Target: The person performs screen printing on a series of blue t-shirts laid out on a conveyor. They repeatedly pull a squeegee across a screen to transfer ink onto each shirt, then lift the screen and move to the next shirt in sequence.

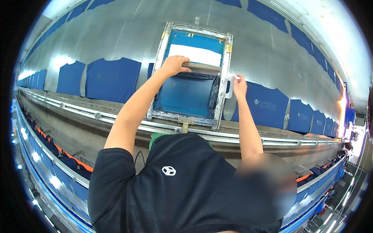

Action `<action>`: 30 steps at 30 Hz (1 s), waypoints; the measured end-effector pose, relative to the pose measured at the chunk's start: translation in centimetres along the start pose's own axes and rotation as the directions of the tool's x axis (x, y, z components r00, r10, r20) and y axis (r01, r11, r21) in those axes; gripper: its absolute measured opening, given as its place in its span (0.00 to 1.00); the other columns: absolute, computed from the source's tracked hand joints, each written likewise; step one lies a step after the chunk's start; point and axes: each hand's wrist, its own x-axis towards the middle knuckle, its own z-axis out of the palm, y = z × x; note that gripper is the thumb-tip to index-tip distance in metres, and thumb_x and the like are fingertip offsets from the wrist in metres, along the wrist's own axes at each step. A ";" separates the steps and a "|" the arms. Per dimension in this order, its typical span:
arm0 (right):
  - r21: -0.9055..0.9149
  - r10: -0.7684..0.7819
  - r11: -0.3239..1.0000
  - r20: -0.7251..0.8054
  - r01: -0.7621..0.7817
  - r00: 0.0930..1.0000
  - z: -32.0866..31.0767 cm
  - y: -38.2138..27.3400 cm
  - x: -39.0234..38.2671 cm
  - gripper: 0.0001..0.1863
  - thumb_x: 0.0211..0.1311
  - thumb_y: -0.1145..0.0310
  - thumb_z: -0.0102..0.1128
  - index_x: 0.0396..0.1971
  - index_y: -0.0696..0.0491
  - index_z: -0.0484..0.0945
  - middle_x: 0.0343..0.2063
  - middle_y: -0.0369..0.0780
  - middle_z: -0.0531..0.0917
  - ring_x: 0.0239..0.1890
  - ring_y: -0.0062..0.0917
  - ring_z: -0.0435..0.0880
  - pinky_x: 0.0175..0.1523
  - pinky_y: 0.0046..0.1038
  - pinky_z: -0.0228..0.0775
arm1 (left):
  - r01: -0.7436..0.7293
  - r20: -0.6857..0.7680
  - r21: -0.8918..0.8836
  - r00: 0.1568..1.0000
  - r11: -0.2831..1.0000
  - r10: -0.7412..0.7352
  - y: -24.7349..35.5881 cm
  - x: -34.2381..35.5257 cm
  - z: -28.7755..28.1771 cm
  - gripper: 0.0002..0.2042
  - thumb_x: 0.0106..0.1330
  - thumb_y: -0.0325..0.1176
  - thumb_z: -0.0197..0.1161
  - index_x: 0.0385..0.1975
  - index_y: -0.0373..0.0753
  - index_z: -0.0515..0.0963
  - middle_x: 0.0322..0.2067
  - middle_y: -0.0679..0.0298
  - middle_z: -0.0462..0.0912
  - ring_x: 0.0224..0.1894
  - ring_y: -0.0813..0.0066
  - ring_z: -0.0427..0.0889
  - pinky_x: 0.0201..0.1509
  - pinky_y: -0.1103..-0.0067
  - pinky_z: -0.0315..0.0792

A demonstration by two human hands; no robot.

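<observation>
A screen printing frame [230, 54] with pale, stained edges lies over the long grey table, its mesh [182, 95] blue. Across its middle is a squeegee [204, 67] with a greyish bar handle. My left hand [176, 65] is closed round the left end of that handle. Dark ink lines the mesh below the squeegee, and a white rectangle [196, 54] shows above it. At the frame's right side, my right hand [240, 85] has its fingers curled, close beside a white loop handle [229, 89]. Whatever its blurred fingertips hold is hard to make out.
Blue fabric pieces lie in a row along the table: one [112, 79] left of the frame, another [262, 105] with a pale print to the right. A metal rail [248, 138] follows the near edge. Behind me runs another table [74, 180] with blue pieces.
</observation>
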 end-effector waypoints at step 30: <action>0.649 -0.054 0.755 -0.083 0.095 0.995 24.6 -25.4 -12.9 0.11 0.77 0.63 0.59 0.44 0.54 0.84 0.22 0.29 0.77 0.23 0.12 0.70 0.28 0.21 0.63 | 0.173 -0.034 0.039 0.985 0.984 -0.171 -21.0 -35.7 -8.7 0.19 0.53 0.40 0.77 0.47 0.51 0.85 0.45 0.75 0.87 0.51 0.71 0.83 0.53 0.68 0.71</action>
